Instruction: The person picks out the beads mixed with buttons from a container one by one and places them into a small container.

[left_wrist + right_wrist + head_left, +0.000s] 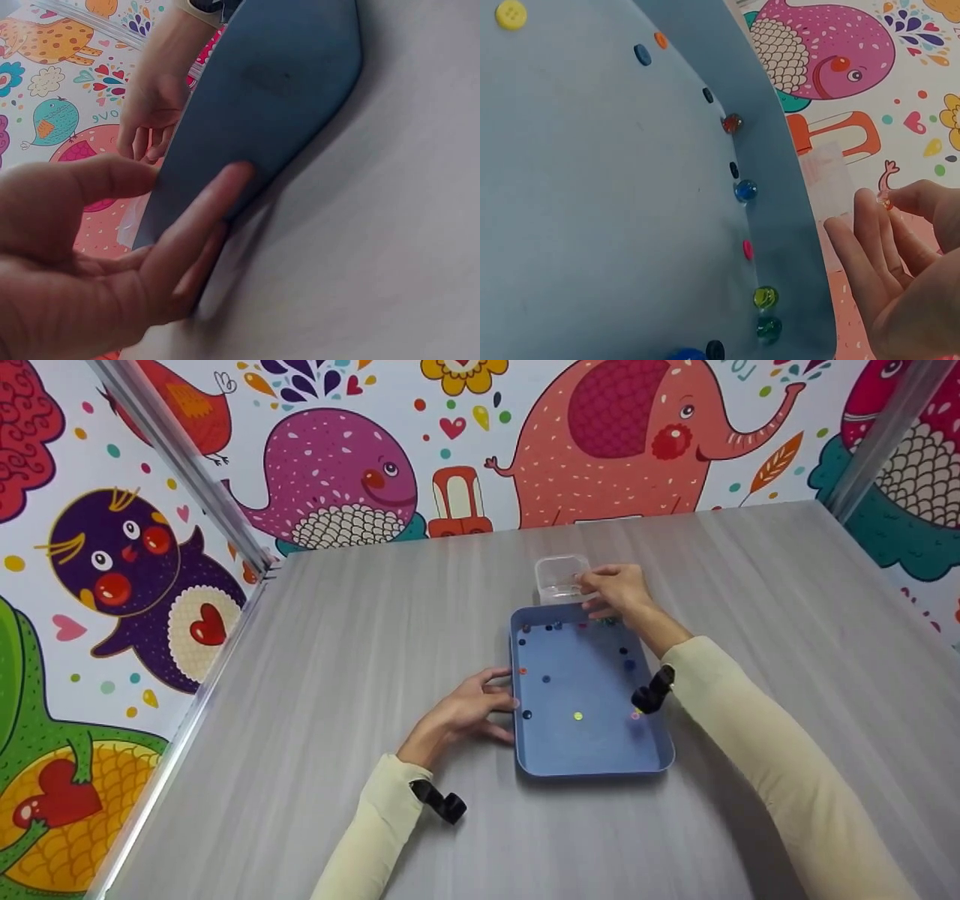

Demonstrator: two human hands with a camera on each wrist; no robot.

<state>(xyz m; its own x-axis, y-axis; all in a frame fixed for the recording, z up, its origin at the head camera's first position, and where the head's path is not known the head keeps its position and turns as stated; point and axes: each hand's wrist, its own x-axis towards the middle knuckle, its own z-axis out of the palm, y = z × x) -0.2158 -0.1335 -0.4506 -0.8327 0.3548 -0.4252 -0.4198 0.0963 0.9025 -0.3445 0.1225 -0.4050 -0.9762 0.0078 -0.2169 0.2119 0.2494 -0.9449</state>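
Observation:
A blue tray (592, 746) holds scattered buttons and marbles, among them a yellow button (577, 716) and a blue marble (745, 190). My left hand (472, 705) touches the tray's outer left wall with its fingers fairly straight. In the left wrist view, that hand (127, 255) lies against the blue wall. Beyond the tray's far edge, my right hand (619, 589) is beside a clear plastic box (559, 570). Between thumb and forefinger it pinches a small clear-and-orange marble (885, 201), best seen in the right wrist view. The box's contents cannot be made out.
Under everything is a grey wood-grain table (375, 622). Panels with cartoon animals, such as a purple whale (345, 472), stand behind and at the sides. A metal post (180, 465) rises at the left back corner. Black wrist cameras sit near both cuffs.

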